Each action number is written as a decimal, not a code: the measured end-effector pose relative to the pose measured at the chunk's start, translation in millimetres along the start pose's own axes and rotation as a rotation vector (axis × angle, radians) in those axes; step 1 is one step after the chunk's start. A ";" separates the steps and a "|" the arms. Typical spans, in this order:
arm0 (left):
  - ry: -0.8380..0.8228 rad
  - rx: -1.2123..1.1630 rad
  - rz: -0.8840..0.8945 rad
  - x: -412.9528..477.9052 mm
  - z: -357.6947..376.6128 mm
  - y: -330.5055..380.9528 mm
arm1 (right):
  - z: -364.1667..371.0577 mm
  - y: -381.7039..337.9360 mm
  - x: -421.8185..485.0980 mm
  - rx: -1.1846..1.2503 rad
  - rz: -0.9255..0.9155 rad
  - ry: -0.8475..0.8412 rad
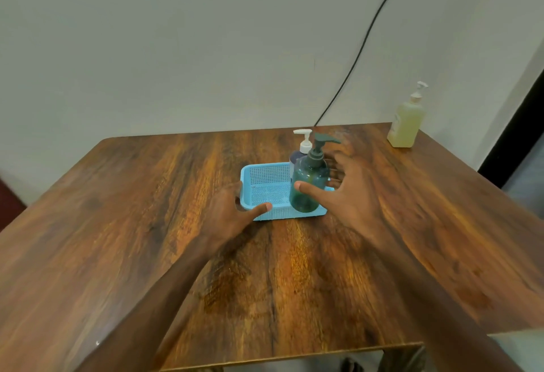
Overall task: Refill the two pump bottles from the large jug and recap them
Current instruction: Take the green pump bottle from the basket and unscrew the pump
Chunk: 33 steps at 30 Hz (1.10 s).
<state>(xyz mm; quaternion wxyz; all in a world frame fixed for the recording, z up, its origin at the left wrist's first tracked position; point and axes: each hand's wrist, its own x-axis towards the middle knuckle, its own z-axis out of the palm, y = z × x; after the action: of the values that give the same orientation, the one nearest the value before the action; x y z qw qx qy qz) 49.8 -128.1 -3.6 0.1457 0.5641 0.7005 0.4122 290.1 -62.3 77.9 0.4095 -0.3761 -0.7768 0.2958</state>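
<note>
Layout as I view it: basket [265, 169] at mid-table [147, 224]; front pump bottle [309, 183] and rear pump bottle [295, 160] in its right end. Left hand [232, 212] at its left front corner; right hand [350, 192] right of the bottles. Third pump bottle [406, 121] at the far right corner.

We can read no text, brand or number anywhere here. The pale yellow pump bottle [406, 120], standing at the far right corner of the table [147, 224], carries a faint patch on its side (a label, by the look of it), but it is too small and blurred for us to make out a single letter. The teal pump bottle [307, 183] and the white-pump bottle [305, 143] just behind it, both in the blue basket [265, 177], show us no legible print.
</note>
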 end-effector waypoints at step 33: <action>-0.162 -0.206 0.227 -46.1 95.3 158.6 | -48.2 69.9 -101.9 0.073 0.219 -0.010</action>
<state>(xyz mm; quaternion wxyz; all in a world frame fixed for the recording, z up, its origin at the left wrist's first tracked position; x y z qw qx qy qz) 234.6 -126.9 43.1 0.2111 0.6528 0.5725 0.4488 394.3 -101.3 5.7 0.3843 -0.4422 -0.7218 0.3685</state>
